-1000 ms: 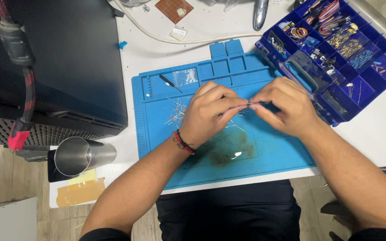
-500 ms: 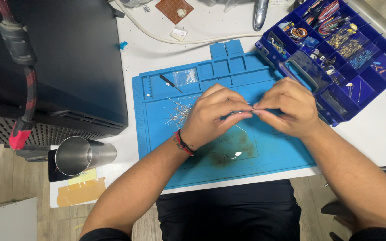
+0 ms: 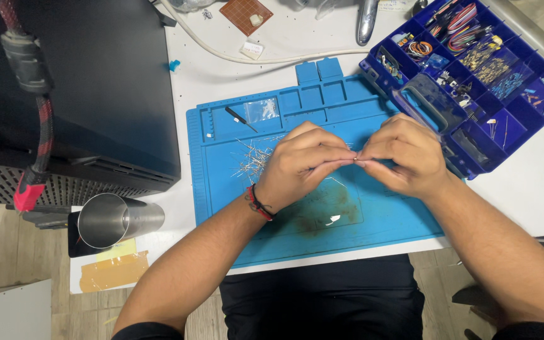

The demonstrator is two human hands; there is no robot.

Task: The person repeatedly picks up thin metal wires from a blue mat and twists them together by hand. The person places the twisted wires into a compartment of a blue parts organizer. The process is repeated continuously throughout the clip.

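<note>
Two hands meet over the middle of a blue mat [image 3: 221,189] on the white worktop [image 3: 524,189]. The left hand [image 3: 300,167] has its fingertips pressed together, pinching one end of a thin wire [image 3: 355,160]; the right hand [image 3: 404,154] pinches the other end the same way, so the wire is held just above the mat between them. It is too fine to tell more about it. A red and black band [image 3: 259,203] circles the left wrist.

Left of the hands a loose heap of wire bits [image 3: 253,160] lies on the mat, too many and too small to count. In the mat's upper trays sit one small clear bag [image 3: 262,110] and one dark thin tool [image 3: 239,118]. A brownish stain [image 3: 328,208] marks the mat near its front edge.

At the upper right stands one open blue box [image 3: 536,135] with many compartments: coloured wire coils in one, striped ribbon cable in another, small loose parts in others; several hold only a piece or two.

At the back lie one brown square board [image 3: 245,14], one small white tag [image 3: 252,49] and a white cable [image 3: 221,50]. One steel cup [image 3: 118,217] lies on its side at the left edge, beside a black case [image 3: 96,88]. Below it are two tape strips [image 3: 113,269], yellow and tan.
</note>
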